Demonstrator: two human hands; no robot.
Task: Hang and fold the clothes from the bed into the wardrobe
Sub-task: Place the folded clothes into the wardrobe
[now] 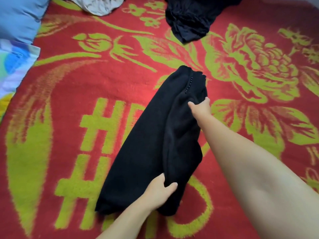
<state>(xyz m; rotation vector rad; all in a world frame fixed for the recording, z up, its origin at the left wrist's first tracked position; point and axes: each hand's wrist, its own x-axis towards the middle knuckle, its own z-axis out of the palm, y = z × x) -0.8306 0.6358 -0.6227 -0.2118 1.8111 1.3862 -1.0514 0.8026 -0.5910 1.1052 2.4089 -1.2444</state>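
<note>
A black fleecy garment lies folded lengthwise on the red and green bed blanket, running from near me toward the far right. My left hand grips a fold of it at the near end, thumb on top. My right hand pinches the folded edge near the far end, beside a row of small beads. A second dark garment lies crumpled at the far side of the bed.
A pale beige cloth is bunched at the far edge. A blue pillow and a patterned sheet lie along the left side.
</note>
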